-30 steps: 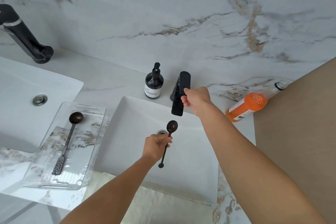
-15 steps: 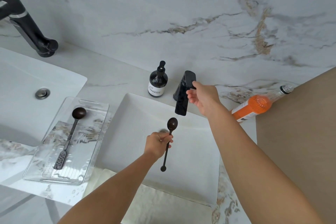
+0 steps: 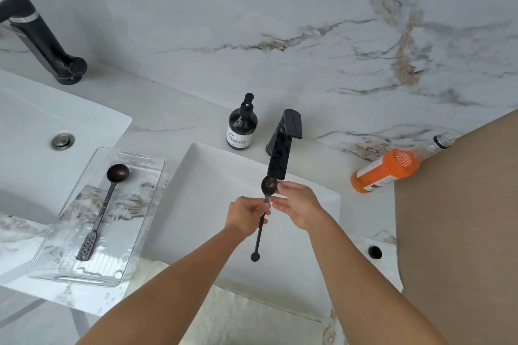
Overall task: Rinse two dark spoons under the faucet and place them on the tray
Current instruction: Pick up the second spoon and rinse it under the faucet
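My left hand [image 3: 246, 214] grips the handle of a dark spoon [image 3: 269, 186] and holds its bowl just under the spout of the black faucet [image 3: 283, 148], above the white sink [image 3: 213, 176]. My right hand [image 3: 297, 204] is beside the spoon with its fingertips touching the bowl and the neck. Water runs thinly over the bowl. A second dark spoon [image 3: 103, 207], with a perforated handle end, lies lengthwise in the clear tray [image 3: 140, 221] left of the sink.
A dark soap pump bottle [image 3: 242, 127] stands behind the sink, left of the faucet. An orange bottle [image 3: 389, 168] lies on the counter at the right, against a tan panel [image 3: 462, 218]. Another sink [image 3: 42, 120] and black faucet [image 3: 42, 39] are at far left. A cloth [image 3: 238, 316] lies at the front.
My right hand left the faucet lever and came down to the spoon's bowl. My left hand raised the spoon until its bowl reached the spout.
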The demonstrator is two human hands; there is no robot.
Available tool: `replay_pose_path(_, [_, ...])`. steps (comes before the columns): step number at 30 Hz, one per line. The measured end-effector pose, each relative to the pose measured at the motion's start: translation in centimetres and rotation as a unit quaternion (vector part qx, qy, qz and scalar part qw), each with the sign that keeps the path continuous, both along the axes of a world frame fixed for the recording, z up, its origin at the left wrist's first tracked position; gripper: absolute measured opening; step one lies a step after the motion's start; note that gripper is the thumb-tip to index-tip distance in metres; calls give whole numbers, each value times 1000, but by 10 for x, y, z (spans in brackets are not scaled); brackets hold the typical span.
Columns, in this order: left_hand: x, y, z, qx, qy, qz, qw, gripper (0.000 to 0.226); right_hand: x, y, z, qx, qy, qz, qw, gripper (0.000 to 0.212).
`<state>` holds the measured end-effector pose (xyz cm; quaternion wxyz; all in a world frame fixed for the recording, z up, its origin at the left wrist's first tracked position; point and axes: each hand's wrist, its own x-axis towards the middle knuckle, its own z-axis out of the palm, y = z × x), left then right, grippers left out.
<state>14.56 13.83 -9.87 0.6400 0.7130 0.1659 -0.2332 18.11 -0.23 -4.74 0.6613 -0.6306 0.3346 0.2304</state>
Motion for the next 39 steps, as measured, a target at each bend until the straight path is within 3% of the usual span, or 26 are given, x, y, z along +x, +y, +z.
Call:
replay_pose_path(4, [3,3,-4,16,-10,-9,1000,18,1,7,-3,18,-16,2,1000,13])
replay_pose_path(8, [4,3,-5,15,-25,-25,999,16,6,11,-6,-53,-23,16,998,4])
replay_pose_path(11, [4,0,-6,22,-32,-34,999,16,9,9,-8,-78,-28,49,995,13])
replay_pose_path(17, [5,0,-6,19,-32,-35,999,18,10,12,-11,-148,-37,60,987,7])
replay_pose_path(20, [3,4,-9,1,-18,-30,999,18,13,18,-11,-134,-52,85,986,28])
replay_pose_path(21, [2,5,-9,-7,-13,-23,1000,17,13,20,-9,-145,-61,96,983,27])
replay_pose_path(24, [2,6,-8,-42,-1,2,999,19,13,22,-9,-255,-105,139,951,9])
replay_pose_path(26, [3,7,-7,-53,3,13,999,19,14,24,-7,-311,-116,158,930,15])
replay_pose_path(31, [1,13,-6,-52,-1,7,999,27,19,24,-2,-201,-86,176,960,19])
replay_pose_path(34, [0,12,-3,-65,5,14,998,25,15,23,-1,-252,-94,145,952,10])
replay_pose_path(36, [1,9,0,-75,5,24,997,25,14,23,-1,-254,-103,113,955,15])
replay_pose_path(39, [5,11,5,-75,0,12,997,28,15,22,-1,-236,-104,112,960,7])
